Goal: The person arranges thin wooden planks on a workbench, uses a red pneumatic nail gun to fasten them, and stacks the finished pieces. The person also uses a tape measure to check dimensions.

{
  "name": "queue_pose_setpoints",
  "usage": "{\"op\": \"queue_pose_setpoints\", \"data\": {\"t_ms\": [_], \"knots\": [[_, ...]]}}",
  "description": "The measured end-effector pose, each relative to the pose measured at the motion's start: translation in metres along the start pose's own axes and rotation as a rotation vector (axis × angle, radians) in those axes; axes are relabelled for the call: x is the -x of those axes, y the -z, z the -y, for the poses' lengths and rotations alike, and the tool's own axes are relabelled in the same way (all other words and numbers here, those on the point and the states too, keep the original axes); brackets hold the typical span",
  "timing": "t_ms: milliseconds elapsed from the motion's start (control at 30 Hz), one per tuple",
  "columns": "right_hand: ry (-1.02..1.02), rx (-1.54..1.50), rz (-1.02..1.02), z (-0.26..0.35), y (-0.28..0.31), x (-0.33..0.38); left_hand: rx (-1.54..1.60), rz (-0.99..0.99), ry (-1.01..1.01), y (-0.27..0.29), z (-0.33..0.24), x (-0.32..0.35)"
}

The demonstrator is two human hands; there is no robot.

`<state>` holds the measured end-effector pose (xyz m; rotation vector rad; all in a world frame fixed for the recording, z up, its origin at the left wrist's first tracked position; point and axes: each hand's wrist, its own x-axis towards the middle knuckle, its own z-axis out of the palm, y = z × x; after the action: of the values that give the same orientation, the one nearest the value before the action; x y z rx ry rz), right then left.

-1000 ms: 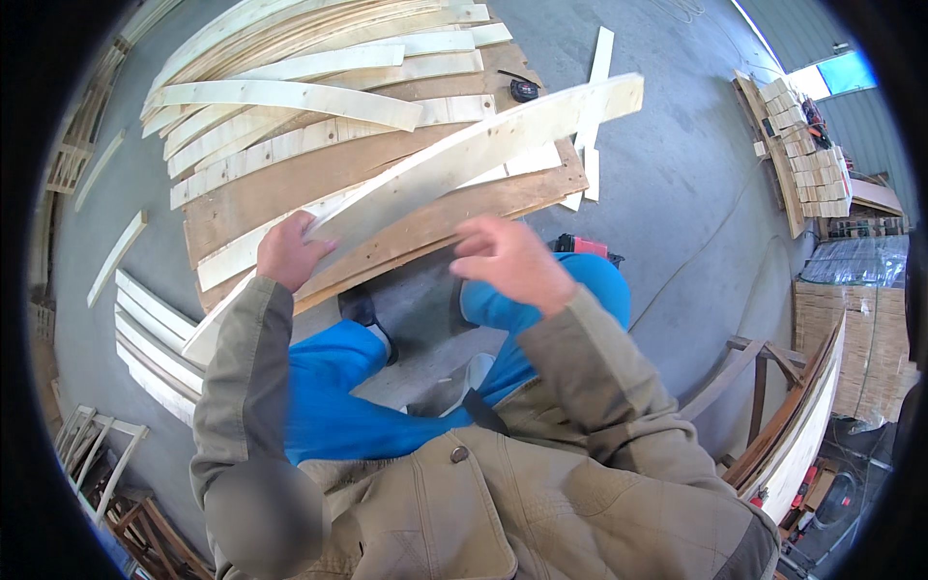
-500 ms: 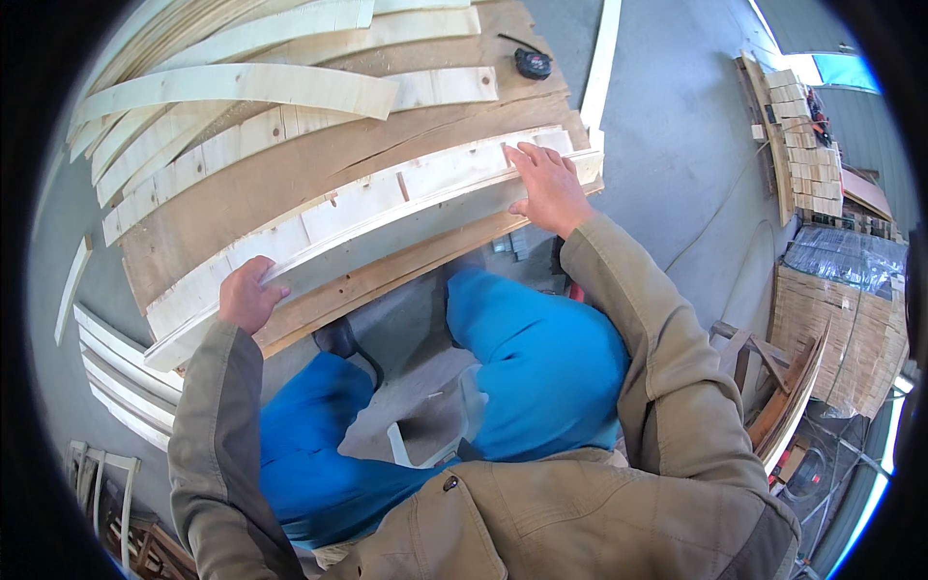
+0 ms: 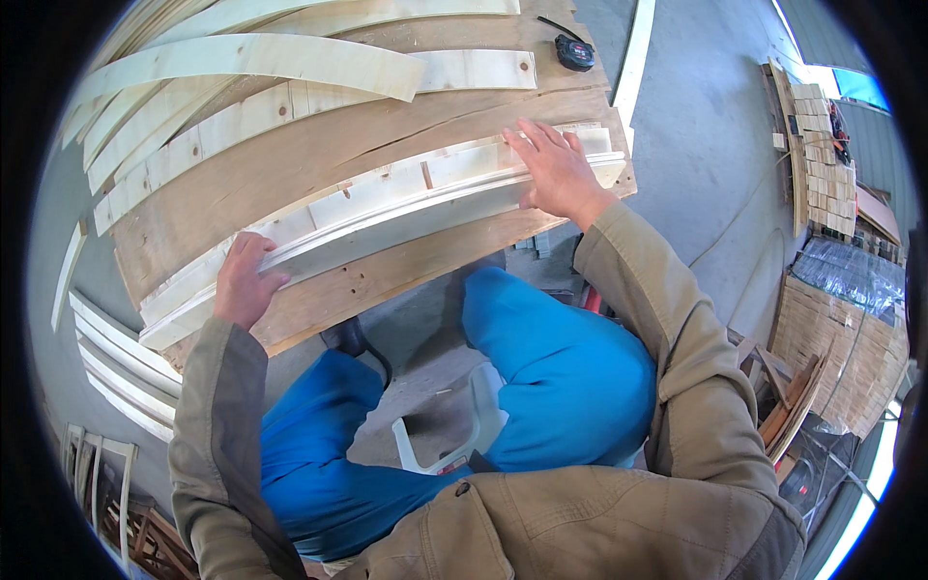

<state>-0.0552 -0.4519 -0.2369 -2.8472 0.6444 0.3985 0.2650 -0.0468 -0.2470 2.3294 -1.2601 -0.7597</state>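
Several long pale wooden strips [image 3: 406, 205] stand on edge, pressed together, near the front of a plywood-topped bench [image 3: 319, 314]. My left hand [image 3: 248, 280] grips them close to their left end, fingers over the far side and thumb on the near side. Toward the right end, my right hand [image 3: 561, 172] holds the same strips, its fingers reaching over the top and its thumb in front. Beyond them lie curved wooden strips [image 3: 242, 60], loosely overlapping. A black tape measure [image 3: 574, 53] rests at the bench's far right.
More pale strips [image 3: 121, 372] lie on the floor at the left. On the right are stacked wood blocks [image 3: 822, 155] and a large strapped wood bundle [image 3: 831, 329] under plastic film. My knees are below the bench's front edge, with a light grey plastic frame [image 3: 483, 411] between them.
Both hands have pushed the wooden strips a little away from the bench's front edge, so more plywood shows before them. The view has shifted slightly left.
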Motion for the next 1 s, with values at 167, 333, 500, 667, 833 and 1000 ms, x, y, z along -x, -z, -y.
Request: {"op": "queue_pose_setpoints", "data": {"t_ms": [167, 333, 500, 667, 833, 1000], "knots": [[0.039, 0.011, 0.115, 0.005, 0.004, -0.017, -0.293, -0.155, -0.027, -0.001, -0.016, -0.003], [0.009, -0.016, 0.119, 0.005, 0.008, -0.020, -0.352, -0.059, 0.033, 0.006, -0.021, -0.010], [0.096, -0.044, -0.106, 0.003, 0.004, -0.009, -0.346, -0.105, -0.038, 0.012, -0.018, -0.004], [0.109, -0.084, -0.195, 0.003, -0.015, 0.032, -0.415, -0.112, -0.196, 0.001, -0.006, 0.030], [0.172, -0.117, -0.268, 0.005, -0.034, 0.049, -0.378, -0.108, -0.232, -0.012, -0.001, 0.046], [0.163, -0.098, -0.246, 0.004, -0.030, 0.037, -0.317, -0.120, -0.224, -0.010, -0.002, 0.038]]}}
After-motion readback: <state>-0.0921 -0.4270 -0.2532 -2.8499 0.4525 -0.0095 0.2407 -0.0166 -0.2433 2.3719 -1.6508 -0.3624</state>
